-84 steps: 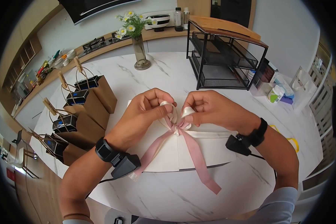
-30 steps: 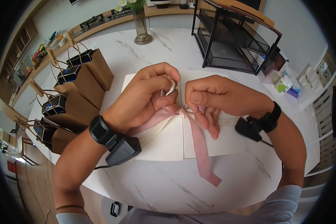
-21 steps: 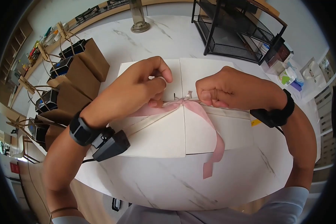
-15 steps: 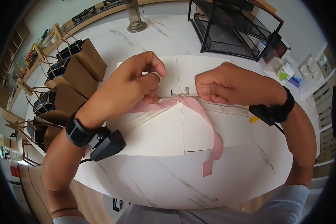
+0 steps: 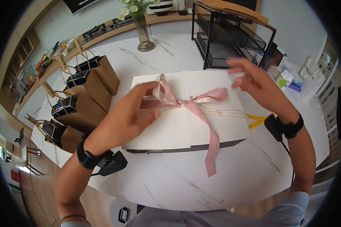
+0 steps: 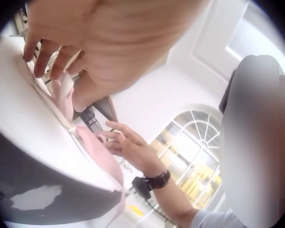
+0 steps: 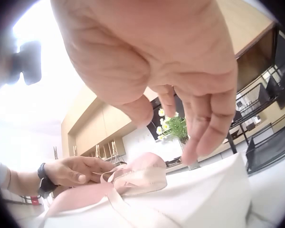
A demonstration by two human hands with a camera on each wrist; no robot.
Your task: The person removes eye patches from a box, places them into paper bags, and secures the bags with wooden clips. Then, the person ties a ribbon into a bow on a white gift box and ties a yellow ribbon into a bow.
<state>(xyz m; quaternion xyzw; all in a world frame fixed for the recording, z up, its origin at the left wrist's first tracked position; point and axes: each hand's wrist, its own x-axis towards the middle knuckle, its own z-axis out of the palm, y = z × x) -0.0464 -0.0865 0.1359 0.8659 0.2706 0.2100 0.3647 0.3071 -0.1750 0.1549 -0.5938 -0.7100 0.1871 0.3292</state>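
Observation:
A white box (image 5: pixel 161 132) lies on the marble table, with a pink and cream ribbon tied in a bow (image 5: pixel 183 103) over its top. One pink tail (image 5: pixel 208 143) hangs past the front edge. My left hand (image 5: pixel 127 117) is at the left loop, thumb and fingers spread apart around the ribbon; whether they touch it is unclear. My right hand (image 5: pixel 259 85) is raised in the air to the right of the right loop (image 5: pixel 216 94), its fingers loosely bent and holding nothing. In the right wrist view the bow (image 7: pixel 137 178) stands below the right hand (image 7: pixel 156 61).
Several brown paper bags (image 5: pixel 93 108) with clothespins on their handles stand at the left. Behind the box are a glass vase (image 5: pixel 143 36) of daisies and a black mesh rack (image 5: pixel 231 41). A yellow strap (image 5: pixel 257 120) and small packages (image 5: pixel 285 79) lie at the right.
Both hands have come away from the knot, and the fingers have uncurled. The right hand has moved up and right. Two ribbon loops now show, and the box has come more into view.

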